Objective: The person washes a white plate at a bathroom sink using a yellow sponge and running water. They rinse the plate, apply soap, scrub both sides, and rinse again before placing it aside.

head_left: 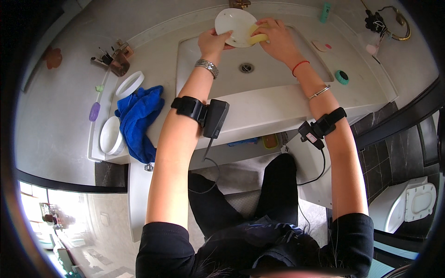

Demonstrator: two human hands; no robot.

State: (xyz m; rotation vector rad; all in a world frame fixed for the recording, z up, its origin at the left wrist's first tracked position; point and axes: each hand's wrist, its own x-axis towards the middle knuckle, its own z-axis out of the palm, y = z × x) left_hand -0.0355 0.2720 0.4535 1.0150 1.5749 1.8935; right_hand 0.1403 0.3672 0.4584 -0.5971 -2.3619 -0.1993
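Over the far part of the white sink (213,69), a white plate (230,22) is held tilted up. My left hand (213,44) grips its lower left edge, the thumb lying on the plate's face. In my right hand (278,41) is a yellow sponge (256,37), pressed against the right side of the plate. A few small dark specks show on the plate. Just behind the plate is a brownish metal faucet (239,4), partly hidden by it.
On the left counter lie a blue towel (141,118), a white bowl (111,135), a white round dish (130,84) and a brown cup (119,64) with brushes. To the right sit a teal round object (342,77) and a teal tube (325,13). A drain (246,68) marks the basin floor.
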